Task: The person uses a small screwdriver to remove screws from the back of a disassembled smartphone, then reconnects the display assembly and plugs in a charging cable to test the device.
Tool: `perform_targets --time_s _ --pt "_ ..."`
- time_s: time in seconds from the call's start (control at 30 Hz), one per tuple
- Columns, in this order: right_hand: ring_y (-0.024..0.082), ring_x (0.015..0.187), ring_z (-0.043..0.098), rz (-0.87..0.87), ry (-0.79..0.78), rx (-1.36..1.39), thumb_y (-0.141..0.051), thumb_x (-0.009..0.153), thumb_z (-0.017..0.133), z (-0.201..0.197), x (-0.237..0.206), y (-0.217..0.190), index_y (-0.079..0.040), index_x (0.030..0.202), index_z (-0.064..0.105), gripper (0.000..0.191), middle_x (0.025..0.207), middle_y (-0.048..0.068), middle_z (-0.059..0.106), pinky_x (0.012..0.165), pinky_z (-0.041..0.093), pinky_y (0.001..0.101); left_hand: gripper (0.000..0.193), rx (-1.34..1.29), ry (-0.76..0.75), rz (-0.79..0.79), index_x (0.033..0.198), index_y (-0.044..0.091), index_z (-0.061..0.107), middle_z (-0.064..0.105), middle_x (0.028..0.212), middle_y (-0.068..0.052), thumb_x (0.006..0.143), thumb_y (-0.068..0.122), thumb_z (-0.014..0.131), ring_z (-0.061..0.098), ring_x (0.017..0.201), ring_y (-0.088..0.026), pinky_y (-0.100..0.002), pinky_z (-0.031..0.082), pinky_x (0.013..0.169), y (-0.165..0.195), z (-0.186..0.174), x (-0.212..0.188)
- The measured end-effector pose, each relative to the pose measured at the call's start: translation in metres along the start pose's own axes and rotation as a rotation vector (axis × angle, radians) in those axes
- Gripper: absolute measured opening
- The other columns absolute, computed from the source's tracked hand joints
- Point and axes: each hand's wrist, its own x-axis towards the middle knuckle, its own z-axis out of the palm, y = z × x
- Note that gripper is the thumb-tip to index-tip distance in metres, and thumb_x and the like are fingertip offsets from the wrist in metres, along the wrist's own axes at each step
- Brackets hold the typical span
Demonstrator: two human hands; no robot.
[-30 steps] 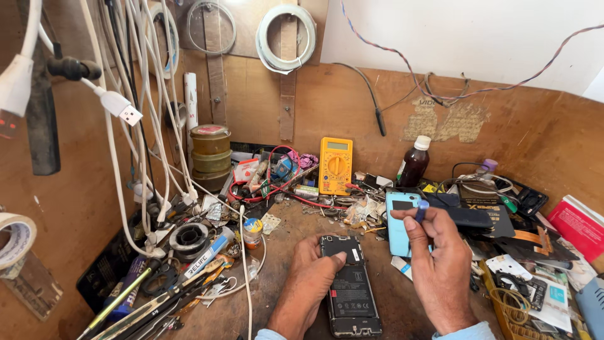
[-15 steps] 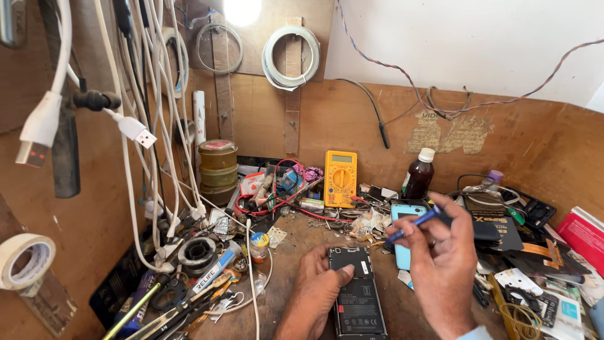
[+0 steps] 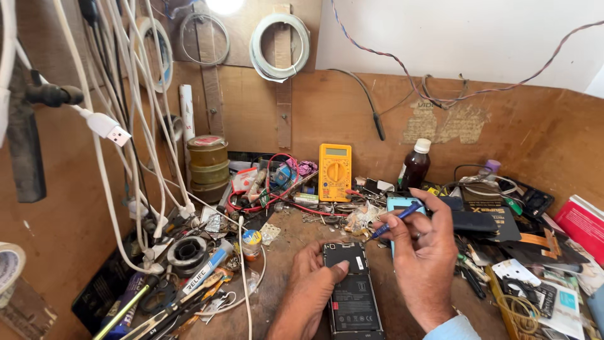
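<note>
An opened phone (image 3: 352, 296), its back cover off and its dark battery exposed, is being held flat on the worktop (image 3: 286, 277). The left hand (image 3: 314, 283) is laid along its left edge with the thumb pressed onto the upper part of the board cover, so this grip is closed on the phone. The right hand (image 3: 421, 252) is raised just above and to the right of the phone, and a slim blue-handled tool (image 3: 395, 220) is pinched between its thumb and fingers, tip pointing left and slightly down; this grip is clamped on the tool.

The step in hand is judged to be the working of the phone's upper section with the tool, the tip not yet being brought onto the board. A short lowering towards the left, to the spot just beyond the left thumb, appears to be called for, with the phone kept steady under that thumb.

Relative to the right grip, the phone lies below and a little to the left, near but apart from the tool tip. Behind that grip a light blue phone (image 3: 402, 204) is partly hidden. Farther behind and to the left a yellow multimeter (image 3: 335, 171) is propped upright, and a dark bottle (image 3: 414, 167) is seen just behind
</note>
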Motion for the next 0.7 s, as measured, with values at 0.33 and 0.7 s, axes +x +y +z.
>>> perform_targets --time_s 0.33,0.7 --pt "0.013 0.086 0.074 -0.045 -0.001 -0.139 0.001 0.095 0.066 0.005 -0.004 -0.008 -0.003 0.139 0.050 0.047 0.092 0.011 0.075 0.074 0.062 0.0278 0.046 0.049 0.049 -0.012 0.128 -0.001 0.060 0.073 0.096 -0.011 0.082 -0.005 0.066 0.070 0.080 -0.016 -0.030 0.058 0.071 0.010 0.007 -0.006" --pt "0.011 0.087 0.070 -0.078 -0.022 -0.141 0.005 0.090 0.068 0.010 -0.008 -0.006 -0.006 0.147 0.050 0.060 0.093 0.008 0.071 0.079 0.059 0.0268 0.045 0.083 0.000 0.021 0.127 -0.004 0.060 0.073 0.097 -0.010 0.083 -0.006 0.067 0.070 0.083 -0.016 -0.029 0.058 0.074 0.010 0.007 -0.009"
